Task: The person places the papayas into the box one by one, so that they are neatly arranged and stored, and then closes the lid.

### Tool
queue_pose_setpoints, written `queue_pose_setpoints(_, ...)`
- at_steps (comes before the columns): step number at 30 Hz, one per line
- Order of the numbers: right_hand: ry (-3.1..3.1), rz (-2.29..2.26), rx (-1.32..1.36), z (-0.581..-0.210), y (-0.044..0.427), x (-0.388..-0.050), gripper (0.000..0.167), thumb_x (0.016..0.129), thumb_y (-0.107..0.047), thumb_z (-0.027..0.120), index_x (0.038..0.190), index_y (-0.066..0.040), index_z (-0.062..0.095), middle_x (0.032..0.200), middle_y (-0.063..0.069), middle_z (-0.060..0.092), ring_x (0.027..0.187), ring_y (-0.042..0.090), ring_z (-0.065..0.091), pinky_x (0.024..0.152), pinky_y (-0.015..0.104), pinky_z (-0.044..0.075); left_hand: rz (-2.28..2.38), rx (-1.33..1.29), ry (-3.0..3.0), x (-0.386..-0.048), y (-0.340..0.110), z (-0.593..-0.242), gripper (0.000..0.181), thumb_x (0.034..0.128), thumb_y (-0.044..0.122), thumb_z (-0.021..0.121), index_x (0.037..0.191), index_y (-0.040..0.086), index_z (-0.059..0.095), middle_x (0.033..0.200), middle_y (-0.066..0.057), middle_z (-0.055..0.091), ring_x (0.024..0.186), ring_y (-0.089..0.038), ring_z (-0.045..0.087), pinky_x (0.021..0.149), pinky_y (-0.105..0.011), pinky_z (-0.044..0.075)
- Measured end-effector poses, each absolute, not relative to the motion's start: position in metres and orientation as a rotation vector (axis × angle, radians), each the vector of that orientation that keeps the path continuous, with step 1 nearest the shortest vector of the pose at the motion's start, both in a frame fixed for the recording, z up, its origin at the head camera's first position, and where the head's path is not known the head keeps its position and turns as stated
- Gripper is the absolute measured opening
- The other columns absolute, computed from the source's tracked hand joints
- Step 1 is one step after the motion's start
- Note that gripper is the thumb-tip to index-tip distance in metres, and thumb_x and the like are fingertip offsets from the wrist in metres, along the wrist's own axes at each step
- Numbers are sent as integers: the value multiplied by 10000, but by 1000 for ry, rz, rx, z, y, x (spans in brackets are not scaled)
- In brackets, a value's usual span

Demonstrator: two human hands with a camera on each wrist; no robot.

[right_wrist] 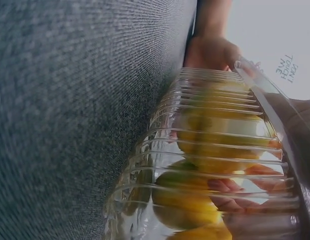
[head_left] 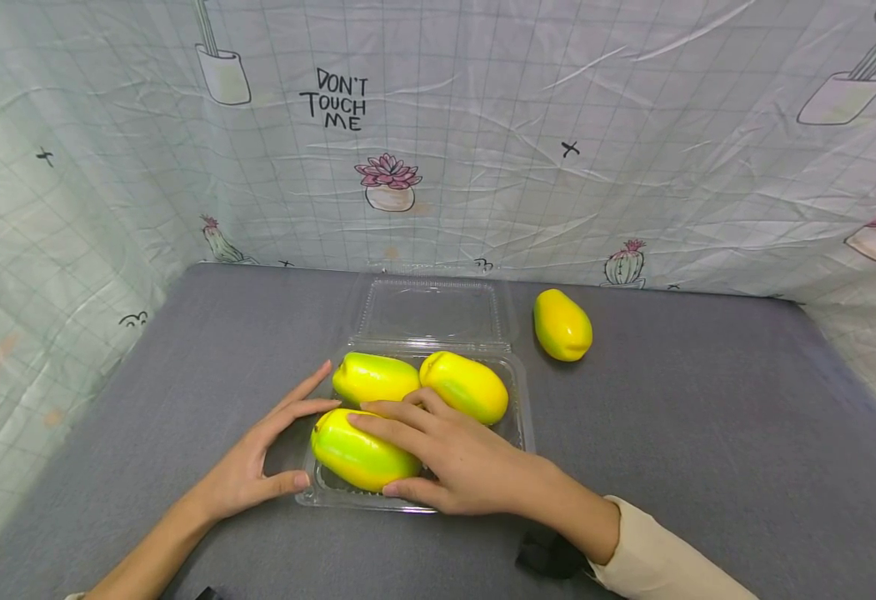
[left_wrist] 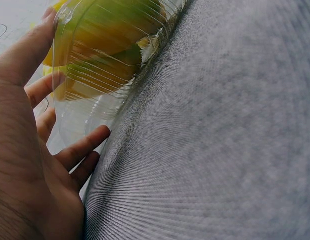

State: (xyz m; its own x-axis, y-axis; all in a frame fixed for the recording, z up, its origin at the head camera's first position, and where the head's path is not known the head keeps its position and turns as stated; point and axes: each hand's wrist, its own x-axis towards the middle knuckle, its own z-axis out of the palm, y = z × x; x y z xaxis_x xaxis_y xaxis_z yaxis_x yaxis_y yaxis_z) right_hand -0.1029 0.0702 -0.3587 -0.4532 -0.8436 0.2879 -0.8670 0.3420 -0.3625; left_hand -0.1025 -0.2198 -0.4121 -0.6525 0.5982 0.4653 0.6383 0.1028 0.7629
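An open clear plastic clamshell box lies with its lid folded back. Inside are three yellow-green mangoes: one at the back left, one at the back right and the front mango at the near left. My right hand reaches over the box and holds the front mango, thumb on its near side and fingers over its top. My left hand is spread at the box's left side, thumb by the rim; the left wrist view shows its fingers extended beside the clear wall.
Another mango lies on the grey tabletop, behind and right of the box. A printed curtain encloses the back and sides. Near the front, a dark object sits by the right forearm.
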Motion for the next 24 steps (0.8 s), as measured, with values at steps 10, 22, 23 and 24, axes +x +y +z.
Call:
queue_pose_setpoints(10,-2535,751,1620,-358,71,-104,690,945,-398,578,1525,-247,235,1507,-51,333,1162,118,386,947,270,385,-1625,-1284,-2310,-103,-221,-412,677,886,382,666,1383,-16,437,1548,-256,140,1422,-397,100,1126,-252,119)
queue_pose_setpoints(22,-2537,749,1613,-357,72,-104,702,933,-392,599,1522,-245,246,1507,-55,343,1135,109,414,920,264,392,-1634,-1290,-2300,-103,-220,-411,670,885,360,671,1381,-24,435,1545,-264,138,1420,-402,99,1127,-256,120)
queue_pose_setpoints(23,-2532,743,1617,-358,72,-104,700,935,-392,595,1522,-236,247,1506,-50,344,1137,113,417,923,267,393,-1634,-1289,-2300,-103,-220,-411,670,885,361,671,1381,-23,436,1545,-264,139,1420,-402,100,1127,-256,119)
queue_pose_setpoints(24,-2535,745,1614,-358,72,-104,700,935,-394,595,1522,-241,246,1507,-53,342,1140,110,415,929,269,390,-1634,-1288,-2302,-103,-220,-411,670,885,362,670,1382,-22,436,1545,-263,139,1420,-401,100,1127,-256,119)
